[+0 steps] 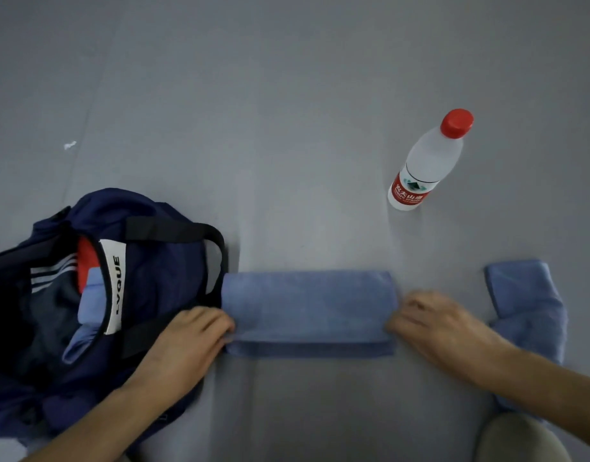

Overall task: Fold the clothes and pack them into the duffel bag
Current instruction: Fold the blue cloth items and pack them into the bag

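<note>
1. The folded blue cloth [308, 311] lies flat on the grey surface [287, 128], directly in front of you, as a long band running left to right.
2. Your left hand [190, 335] is at the band's left end, with the fingers curled over the edge and gripping it. Your left forearm lies across the near side of the duffel bag [160, 278].
3. Your right hand [443, 325] is at the right end, fingertips touching the cloth. The thumb is hidden and the view is blurred, so you cannot tell whether it pinches.
4. The bag sits open to the left. Its black handle strap [173, 230] touches the cloth's left end. Inside are a dark striped garment [53, 295], a red item [87, 261] and a light blue item [92, 301].
5. A second blue cloth [527, 295] lies to the right, partly under your right forearm.
6. A water bottle [427, 161] with a red cap stands upright beyond the cloth's right end, well apart from it.
</note>
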Demonstrator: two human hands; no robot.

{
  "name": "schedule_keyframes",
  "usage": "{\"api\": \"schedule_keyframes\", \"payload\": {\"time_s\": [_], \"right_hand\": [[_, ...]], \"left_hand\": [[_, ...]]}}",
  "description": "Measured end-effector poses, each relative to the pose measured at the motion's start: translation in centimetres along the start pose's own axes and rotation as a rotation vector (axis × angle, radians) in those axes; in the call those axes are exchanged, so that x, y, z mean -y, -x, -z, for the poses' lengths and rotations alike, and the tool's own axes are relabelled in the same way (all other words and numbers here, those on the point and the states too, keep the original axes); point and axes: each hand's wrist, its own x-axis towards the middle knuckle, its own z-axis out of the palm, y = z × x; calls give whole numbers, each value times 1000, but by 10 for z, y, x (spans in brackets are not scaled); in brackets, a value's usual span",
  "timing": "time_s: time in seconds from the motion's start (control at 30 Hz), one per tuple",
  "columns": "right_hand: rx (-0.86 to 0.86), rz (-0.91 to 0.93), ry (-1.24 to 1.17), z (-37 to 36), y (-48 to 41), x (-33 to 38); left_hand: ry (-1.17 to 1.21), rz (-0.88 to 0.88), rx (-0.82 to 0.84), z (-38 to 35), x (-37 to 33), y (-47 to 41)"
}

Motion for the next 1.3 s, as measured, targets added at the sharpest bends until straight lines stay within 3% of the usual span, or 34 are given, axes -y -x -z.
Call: {"api": "schedule_keyframes", "payload": {"time_s": [0.13,0.33,0.47,0.6,0.87,0.97,1.13,1.3], "right_hand": [[216,-12,55,-44,24,21],[121,-135,-25,-49,-25,37],[282,-157,-6,-81,-41,36],[259,-174,36,-89,-43,21],[303,-78,168,-72,-47,-39],[227,-72,165,-69,-51,-44],[3,-365,-82,-56,-63,-50],[180,-608,-257,-33,-76,-70]], "left_hand": [[-119,10,118,-13,-20,1],[4,84,0,-41,-69,-32],[44,169,105,-81,-88,-60],[4,264,65,-89,-99,-84],[-43,242,44,-78,-50,-106],[-74,244,80,-62,-21,-107],[35,264,-10,-33,5,-120],[278,348,2,-20,4,-132]]}}
